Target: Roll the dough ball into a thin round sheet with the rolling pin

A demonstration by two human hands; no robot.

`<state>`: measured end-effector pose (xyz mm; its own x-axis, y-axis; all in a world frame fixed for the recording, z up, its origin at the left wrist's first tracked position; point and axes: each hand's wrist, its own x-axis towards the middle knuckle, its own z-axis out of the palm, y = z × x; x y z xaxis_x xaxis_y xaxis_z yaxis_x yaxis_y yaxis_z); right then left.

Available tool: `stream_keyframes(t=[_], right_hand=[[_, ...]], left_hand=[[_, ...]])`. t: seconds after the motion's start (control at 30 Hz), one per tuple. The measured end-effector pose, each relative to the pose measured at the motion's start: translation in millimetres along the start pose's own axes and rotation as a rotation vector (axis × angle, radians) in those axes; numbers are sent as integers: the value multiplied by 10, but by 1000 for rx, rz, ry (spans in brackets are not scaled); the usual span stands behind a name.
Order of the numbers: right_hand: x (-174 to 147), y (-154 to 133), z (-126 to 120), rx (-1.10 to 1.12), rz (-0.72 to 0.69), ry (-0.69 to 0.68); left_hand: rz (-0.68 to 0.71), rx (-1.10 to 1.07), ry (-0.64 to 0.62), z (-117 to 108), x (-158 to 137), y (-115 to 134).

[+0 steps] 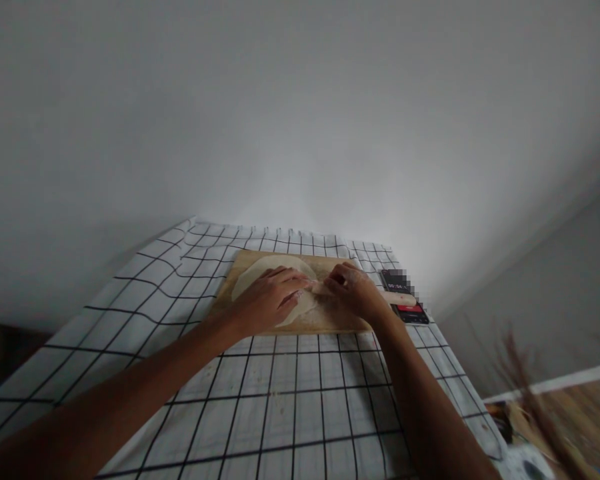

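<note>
Currently logged | dough sheet point(267, 270): lay flat on wooden board point(330, 319), centre of checked cloth point(280, 400) | left hand point(270, 300): pressed flat on dough, fingers spread | right hand point(355, 290): pinched dough edge at 3 o'clock | rolling pin point(400, 298) and phone point(405, 293): at 3 o'clock of board.

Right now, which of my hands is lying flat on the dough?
Your left hand lies spread on the dough; your right hand is bunched at the dough's right edge instead.

- Two hands: left hand point(269, 298), right hand point(354, 291).
- One flat sheet of dough point(263, 272) under the left hand.
- One wooden board point(325, 319) beneath both hands.
- One rolling pin point(399, 299) just right of the right hand.
- One phone point(405, 293) under that pin.
- One checked cloth point(280, 400).
</note>
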<state>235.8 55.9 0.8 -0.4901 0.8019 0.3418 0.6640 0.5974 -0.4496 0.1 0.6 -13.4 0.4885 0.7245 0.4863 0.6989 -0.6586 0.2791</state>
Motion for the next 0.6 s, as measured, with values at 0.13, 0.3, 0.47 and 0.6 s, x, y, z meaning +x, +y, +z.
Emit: stream_keyframes(t=[0.13,0.3,0.47,0.6], right_hand=[[-28,51,-52,96,28,-119],[-90,136,-137,138,-55,-273],[-79,-1,-72,22,-190,-217],[-48,-196,63,20,-222,-175]], left_hand=[[13,-42,39,-9,1,-11],[6,-89,105,-40,8,-11],[-32,-79,149,-81,13,28],[-67,-103,119,-63,17,14]])
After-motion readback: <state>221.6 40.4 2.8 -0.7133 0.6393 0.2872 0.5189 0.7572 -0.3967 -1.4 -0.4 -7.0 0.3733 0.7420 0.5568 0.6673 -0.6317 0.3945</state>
